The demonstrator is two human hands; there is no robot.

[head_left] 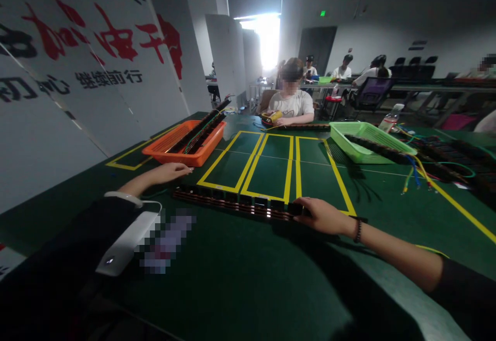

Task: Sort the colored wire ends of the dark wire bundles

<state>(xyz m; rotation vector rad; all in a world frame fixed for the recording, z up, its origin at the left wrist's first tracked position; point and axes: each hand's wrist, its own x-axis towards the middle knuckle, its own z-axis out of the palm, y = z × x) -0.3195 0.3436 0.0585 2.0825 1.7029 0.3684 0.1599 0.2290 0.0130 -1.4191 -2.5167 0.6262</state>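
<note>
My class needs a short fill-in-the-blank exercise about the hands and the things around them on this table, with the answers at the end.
1. The hand with its grip on the long dark strip with copper-coloured bars is the person's ____ one.
2. The left hand is beside a rectangular plastic basket coloured ____.
3. Rectangles on the dark green table are marked with ____ lines.

Missing words: right; orange; yellow.

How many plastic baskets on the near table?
2: an orange plastic basket beyond the left hand; a light-green plastic basket beyond and right of the right hand. No others show there.
</note>
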